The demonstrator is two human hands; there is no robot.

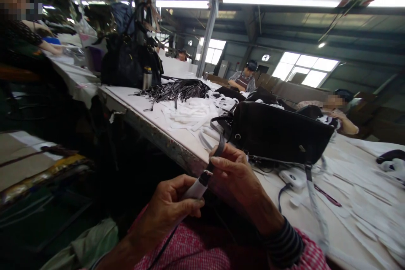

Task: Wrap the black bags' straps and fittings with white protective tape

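My left hand (172, 202) is closed around a white wrapped end of a strap (196, 187) just off the table's near edge. My right hand (236, 177) pinches the dark strap (219, 147) a little higher up, thumb and fingers pressed on it. The strap runs up to a black handbag (278, 133) lying on the white-covered table (177, 135) right behind my hands. Another strap with a white wrapped section (313, 196) hangs from the bag's right side.
A pile of white paper strips (193, 114) and a heap of dark straps (177, 90) lie further back. Large black bags (129, 61) and a steel flask (147, 78) stand at the far left end. Other workers sit along the table's far side. Cardboard (28, 156) lies low left.
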